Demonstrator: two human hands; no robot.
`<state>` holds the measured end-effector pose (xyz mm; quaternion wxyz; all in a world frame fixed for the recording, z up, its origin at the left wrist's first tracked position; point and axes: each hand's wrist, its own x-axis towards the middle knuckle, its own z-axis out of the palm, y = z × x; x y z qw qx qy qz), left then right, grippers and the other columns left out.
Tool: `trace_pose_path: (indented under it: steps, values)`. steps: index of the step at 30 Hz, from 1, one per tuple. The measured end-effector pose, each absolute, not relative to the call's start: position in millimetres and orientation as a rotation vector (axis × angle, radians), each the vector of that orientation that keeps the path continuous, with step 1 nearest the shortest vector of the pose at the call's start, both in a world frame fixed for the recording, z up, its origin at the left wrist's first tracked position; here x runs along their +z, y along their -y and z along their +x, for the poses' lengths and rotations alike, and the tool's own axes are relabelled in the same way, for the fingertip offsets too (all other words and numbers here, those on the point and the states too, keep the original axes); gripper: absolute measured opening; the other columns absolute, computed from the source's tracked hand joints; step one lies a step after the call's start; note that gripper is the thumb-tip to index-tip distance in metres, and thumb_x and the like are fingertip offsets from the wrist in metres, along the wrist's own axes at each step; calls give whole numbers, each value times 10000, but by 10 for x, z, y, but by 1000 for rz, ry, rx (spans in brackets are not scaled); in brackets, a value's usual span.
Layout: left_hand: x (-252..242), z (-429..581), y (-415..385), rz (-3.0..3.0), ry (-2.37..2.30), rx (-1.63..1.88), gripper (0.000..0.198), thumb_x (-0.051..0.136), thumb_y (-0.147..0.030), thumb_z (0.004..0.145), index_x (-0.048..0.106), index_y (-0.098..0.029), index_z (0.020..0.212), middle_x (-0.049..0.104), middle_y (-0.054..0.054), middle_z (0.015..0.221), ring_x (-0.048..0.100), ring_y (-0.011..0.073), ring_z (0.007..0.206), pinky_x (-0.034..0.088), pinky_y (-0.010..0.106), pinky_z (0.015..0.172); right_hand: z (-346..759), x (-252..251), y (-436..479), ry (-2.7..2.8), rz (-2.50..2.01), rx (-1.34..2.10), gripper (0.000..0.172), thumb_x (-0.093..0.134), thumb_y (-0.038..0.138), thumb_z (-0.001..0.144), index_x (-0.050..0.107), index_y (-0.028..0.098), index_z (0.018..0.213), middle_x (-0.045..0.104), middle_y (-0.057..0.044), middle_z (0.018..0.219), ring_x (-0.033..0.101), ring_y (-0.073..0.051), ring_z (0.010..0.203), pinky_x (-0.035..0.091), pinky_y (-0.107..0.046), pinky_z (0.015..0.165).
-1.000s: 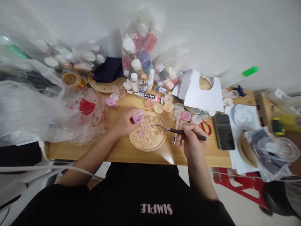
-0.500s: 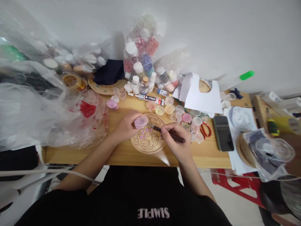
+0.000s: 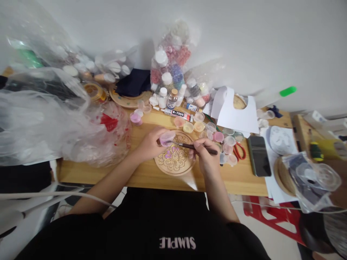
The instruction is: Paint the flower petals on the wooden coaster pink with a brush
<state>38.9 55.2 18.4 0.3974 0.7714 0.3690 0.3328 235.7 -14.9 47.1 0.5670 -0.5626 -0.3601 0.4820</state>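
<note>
My left hand (image 3: 151, 145) is closed on a small clear cup (image 3: 167, 137) of lilac material, tilted above the left rim of a round wooden board (image 3: 173, 167). The board bears a raised flower outline, and a few petals (image 3: 170, 153) are filled with lilac. In my right hand (image 3: 206, 153) is a dark-handled palette knife (image 3: 199, 146), held like a pen. Its thin metal tip points left and is at the cup's mouth; whether it touches the contents I cannot tell.
Several small cups of coloured material (image 3: 218, 136) stand right of the board, beside orange-handled scissors (image 3: 239, 151) and a phone (image 3: 259, 156). A glue tube (image 3: 178, 114) and small bottles (image 3: 172, 99) lie behind. Plastic bags (image 3: 100, 133) crowd the left.
The palette knife's tip has moved to the cup, and its handle now lies flatter. My left hand has tipped the cup toward it. The whole view has shifted slightly.
</note>
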Motion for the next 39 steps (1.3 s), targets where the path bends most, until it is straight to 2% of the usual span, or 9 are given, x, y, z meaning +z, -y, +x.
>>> trace_pose_path:
  steps: [12, 16, 20, 27, 39]
  values:
    - [140, 402, -551, 1885, -1000, 840, 97, 650, -176, 832, 676, -156, 923, 735, 71, 935, 689, 203, 891, 559, 356, 878, 2447, 443, 222, 763, -1215, 1146, 174, 766, 290, 767, 683, 221, 631, 656, 41, 483, 549, -111, 363, 388, -212, 351]
    - [85, 396, -593, 1829, -1135, 909, 100, 639, -187, 820, 677, -159, 908, 754, 85, 957, 689, 210, 870, 555, 356, 834, 2556, 417, 377, 818, -1267, 1118, 160, 795, 315, 789, 709, 230, 684, 661, 46, 509, 556, -115, 368, 372, -217, 338]
    - [71, 383, -601, 1818, -1172, 917, 75, 629, -166, 815, 664, -177, 880, 770, 79, 1038, 699, 192, 877, 553, 330, 849, 2658, 369, 533, 936, -1358, 1110, 137, 785, 297, 836, 727, 235, 729, 676, 41, 522, 593, -125, 406, 445, -227, 392]
    - [100, 420, -591, 1846, -1177, 935, 108, 634, -120, 826, 653, -175, 917, 750, 50, 936, 696, 183, 858, 547, 298, 797, 2698, 353, 599, 1017, -1469, 1059, 128, 784, 285, 845, 728, 222, 749, 681, 39, 538, 615, -128, 430, 472, -234, 421]
    - [64, 431, -585, 1835, -1120, 1001, 129, 625, -139, 806, 647, -170, 929, 720, 30, 923, 681, 184, 846, 549, 298, 802, 2631, 475, 581, 1162, -1532, 978, 122, 773, 255, 867, 735, 215, 758, 678, 35, 551, 618, -115, 440, 460, -215, 418]
